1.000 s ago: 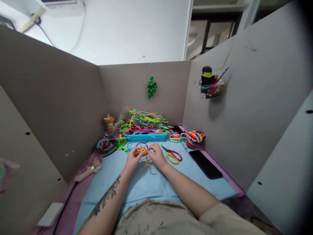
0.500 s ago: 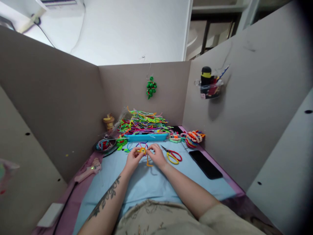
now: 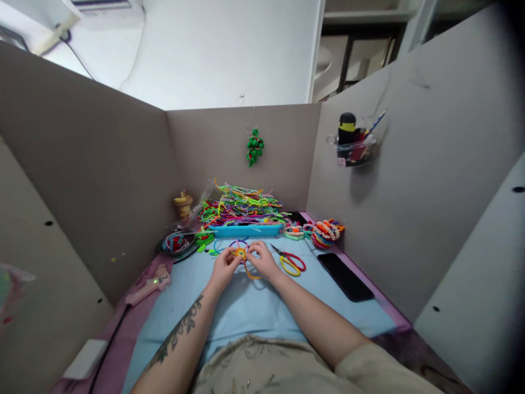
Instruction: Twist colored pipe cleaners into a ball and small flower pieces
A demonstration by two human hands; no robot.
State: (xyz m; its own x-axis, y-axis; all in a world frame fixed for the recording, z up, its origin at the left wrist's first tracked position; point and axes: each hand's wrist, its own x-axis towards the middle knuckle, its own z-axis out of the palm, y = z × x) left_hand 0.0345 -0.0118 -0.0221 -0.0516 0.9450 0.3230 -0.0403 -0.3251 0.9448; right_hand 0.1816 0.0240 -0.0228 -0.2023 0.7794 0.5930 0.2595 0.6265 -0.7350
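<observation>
Between my two hands, just above the blue cloth, is a small round orange pipe-cleaner piece with pink and purple strands around it. My left hand pinches its left side between thumb and fingers. On the right side, the fingers of my right hand are closed on the same piece. A loose orange pipe-cleaner end hangs below it and bends to the right. Scissors with red and yellow handles lie just right of my right hand.
Behind the hands, a blue tray sits before a heap of colourful pipe cleaners. A glue gun lies at left, a black phone at right. A dark bowl and finished pipe-cleaner pieces stand farther back. Grey panels enclose the table.
The loose orange end has swung to the right and now lies more slanted. Both hands keep nearly the same place and grip on the orange piece.
</observation>
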